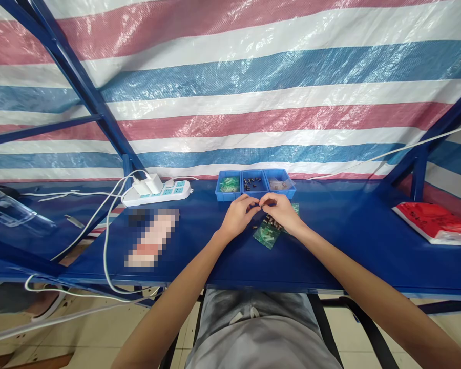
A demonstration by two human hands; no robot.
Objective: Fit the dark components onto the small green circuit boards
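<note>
My left hand (236, 216) and my right hand (281, 211) meet over the blue table, fingertips pinched close together. A tiny dark piece seems to be between them, too small to name. Just below lie green pieces with white rectangles (268, 236), which look like small circuit boards. Small dark and brassy parts (272, 222) rest on them, partly hidden by my right hand. Beyond my fingers stand three joined blue bins. The left bin (228, 197) contains green pieces, the middle bin (254, 194) small dark parts, and the right bin (286, 192) a clear plastic bag.
A white power strip (180, 190) with plugged-in chargers and trailing white cables is at the left of the table (349, 246). Nearer me lies a pixelated item (153, 238). A red and white package (436, 223) sits far right. Blue frame posts and striped sheeting stand behind.
</note>
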